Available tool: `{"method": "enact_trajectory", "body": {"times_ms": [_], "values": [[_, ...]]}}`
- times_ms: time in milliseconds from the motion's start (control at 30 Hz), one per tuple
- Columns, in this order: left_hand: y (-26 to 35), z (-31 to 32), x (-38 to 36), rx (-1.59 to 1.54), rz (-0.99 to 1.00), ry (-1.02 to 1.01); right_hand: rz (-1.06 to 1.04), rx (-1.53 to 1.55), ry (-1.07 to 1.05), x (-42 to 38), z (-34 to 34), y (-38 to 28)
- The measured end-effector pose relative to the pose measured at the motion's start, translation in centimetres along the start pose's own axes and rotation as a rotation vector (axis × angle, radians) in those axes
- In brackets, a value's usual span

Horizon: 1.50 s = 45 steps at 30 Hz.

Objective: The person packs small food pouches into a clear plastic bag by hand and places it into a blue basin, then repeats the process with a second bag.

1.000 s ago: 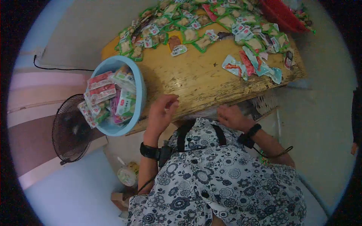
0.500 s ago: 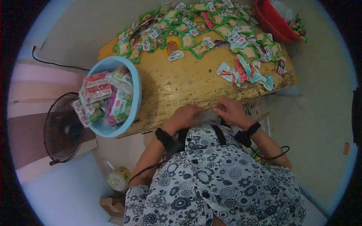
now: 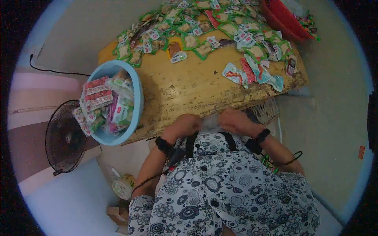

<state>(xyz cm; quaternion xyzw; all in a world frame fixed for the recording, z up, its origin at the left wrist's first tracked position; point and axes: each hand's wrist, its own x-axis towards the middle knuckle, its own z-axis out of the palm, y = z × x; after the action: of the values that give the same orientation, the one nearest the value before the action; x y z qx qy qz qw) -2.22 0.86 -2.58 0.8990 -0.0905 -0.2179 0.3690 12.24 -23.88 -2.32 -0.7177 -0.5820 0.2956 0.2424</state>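
Note:
Between my two hands, at the table's front edge, a clear plastic bag (image 3: 210, 122) is stretched close to my body. My left hand (image 3: 186, 125) has its fingers closed on the bag's left side, and my right hand (image 3: 236, 120) pinches its right side. Beyond my hands lies the worn yellow wooden table (image 3: 177, 88). Several flat teal and red food packets, among them a white one with a red print (image 3: 235, 74), lie on it to the right. Many green-edged packets (image 3: 204, 50) are spread over its far part.
A light blue basin (image 3: 138, 98) full of larger packets stands at the table's left. A red basin (image 3: 281, 19) is at the back right. A black fan (image 3: 65, 137) stands at far left, with a cardboard box (image 3: 117, 214) on the floor.
My hands have moved slightly apart, with the bag stretched between them. The table and its packets appear shifted a little left in view.

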Motion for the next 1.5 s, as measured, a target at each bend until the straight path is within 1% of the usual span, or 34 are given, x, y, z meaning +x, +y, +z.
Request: {"method": "enact_trajectory", "body": {"times_ms": [100, 200, 300, 400, 500, 600, 700, 800, 867, 900, 967, 1000, 1100, 1200, 1267, 1300, 1333, 1400, 1500], "values": [[1.9, -1.4, -1.0, 0.132, 0.024, 0.085, -0.132, 0.053, 0.122, -0.7, -1.7, -2.0], [4.5, -5.1, -2.4, -0.179, 0.123, 0.155, -0.107, 0.395, 0.246, -0.3, -3.6, -3.1], [5.6, -8.4, -3.8, -0.658, 0.090, 0.233, 0.203, 0.821, 0.309, 1.0, -8.6, -6.3], [5.0, -10.4, -4.5, -0.828, -0.013, 0.340, 0.161, 1.196, 0.399, 4.0, -9.2, -5.3], [0.7, -8.5, -3.8, -1.113, -0.217, 0.309, 0.269, 1.148, 0.438, 7.5, -8.4, -4.4], [1.3, -7.6, -3.7, -1.180, -0.354, 0.420, 0.455, 0.981, 0.394, 9.7, -6.7, -4.3], [2.3, -6.5, -4.5, -1.308, -0.273, 0.545, 0.487, 0.929, 0.415, 10.1, -5.4, -4.5], [3.4, -5.6, -5.1, -1.102, -0.240, 0.629, 0.486, 0.762, 0.467, 10.6, -4.8, -5.4], [4.0, -5.2, -4.8, -0.840, -0.291, 0.642, 0.134, 0.454, 0.631, 12.1, -2.6, -3.3], [4.2, -5.1, -4.5, -0.709, -0.313, 0.642, -0.041, 0.294, 0.707, 12.6, -2.8, -3.8], [2.7, -4.2, -2.9, -0.724, -0.354, 0.706, 0.108, 0.413, 0.552, 13.5, -3.3, -4.1], [3.0, -4.4, -2.4, -0.730, -0.372, 0.737, 0.181, 0.470, 0.475, 13.9, -3.8, -5.1], [4.1, -5.2, -3.4, -1.048, -0.287, 0.794, 0.062, 0.409, 0.544, 15.0, -4.4, -6.0], [3.5, -4.8, -4.5, -1.120, -0.314, 0.950, 0.178, 0.379, 0.480, 15.2, -5.5, -6.9], [3.3, -5.3, -5.8, -1.016, -0.479, 1.053, -0.069, -0.040, 0.746, 15.5, -6.5, -7.7], [3.1, -5.3, -6.4, -0.966, -0.557, 1.103, -0.106, -0.108, 0.758, 15.2, -6.9, -8.4], [2.9, -5.2, -6.9, -0.961, -0.553, 1.153, -0.143, -0.177, 0.773, 14.9, -7.5, -9.5], [2.6, -4.7, -7.5, -0.953, -0.549, 1.244, -0.040, -0.013, 0.574, 13.1, -8.0, -11.8], [6.4, -6.0, -7.8, -0.915, -0.463, 1.310, 0.178, 0.308, 0.092, 13.1, -8.3, -11.9]]}}
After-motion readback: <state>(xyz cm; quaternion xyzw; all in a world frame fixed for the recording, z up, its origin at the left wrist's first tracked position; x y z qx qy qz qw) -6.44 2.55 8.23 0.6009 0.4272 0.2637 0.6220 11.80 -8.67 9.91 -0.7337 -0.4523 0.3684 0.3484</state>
